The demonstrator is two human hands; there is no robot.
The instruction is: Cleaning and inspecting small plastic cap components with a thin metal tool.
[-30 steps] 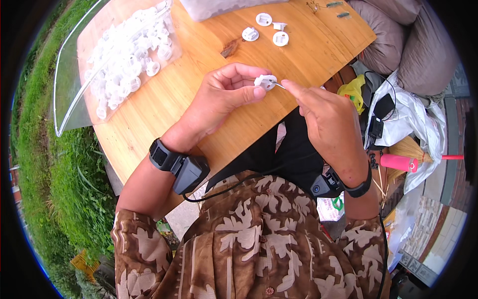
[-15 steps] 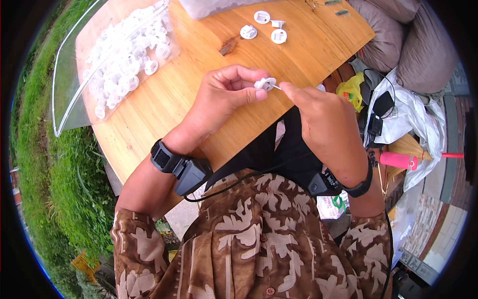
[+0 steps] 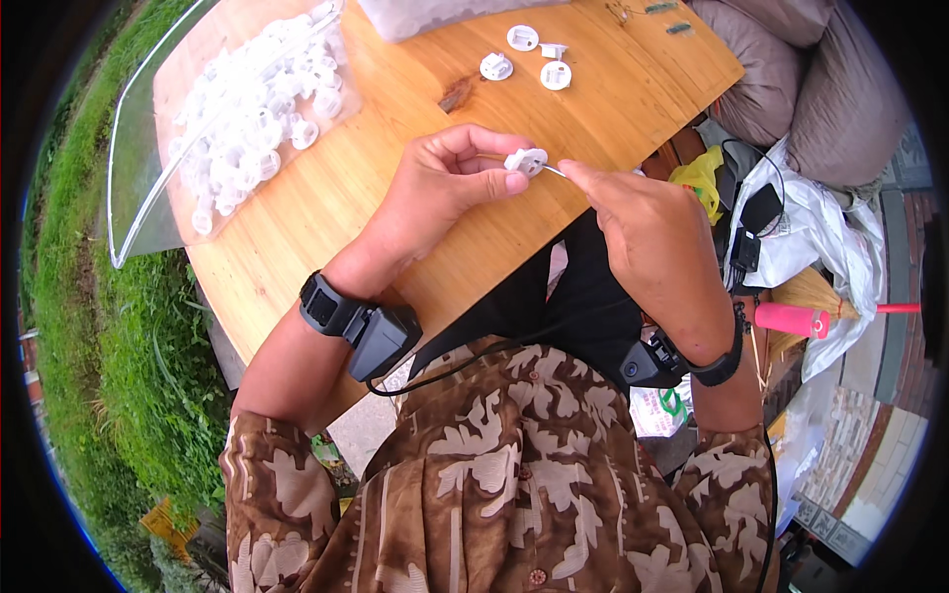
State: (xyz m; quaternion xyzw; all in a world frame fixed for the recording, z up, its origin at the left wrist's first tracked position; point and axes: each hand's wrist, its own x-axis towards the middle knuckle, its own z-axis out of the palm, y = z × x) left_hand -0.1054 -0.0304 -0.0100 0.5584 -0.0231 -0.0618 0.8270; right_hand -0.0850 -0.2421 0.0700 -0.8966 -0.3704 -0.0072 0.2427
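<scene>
Between thumb and fingertips my left hand [image 3: 440, 188] pinches a small white round plastic part [image 3: 527, 160], held above the wooden table near its front edge. My right hand [image 3: 647, 222] is closed on a tool whose thin metal shaft [image 3: 556, 171] sticks out past the index fingertip. Its tip reaches the part's slotted face; whether it sits inside a slot I cannot tell. The tool's handle is hidden in the palm. Beyond my hands lie several similar parts, among them a white disc [image 3: 557, 75] and another round piece [image 3: 496, 66].
A clear plastic bin [image 3: 118, 203] at the left edge of the table [image 3: 326, 212] has many white plastic caps [image 3: 237, 148] spread by it. A translucent container [image 3: 405, 20] stands at the far edge. Grey sacks [image 3: 855, 109] and a pink cylinder [image 3: 791, 320] are at the right.
My right hand has drawn slightly right and down, and more of the metal shaft shows. The white part has turned a little in my left fingers.
</scene>
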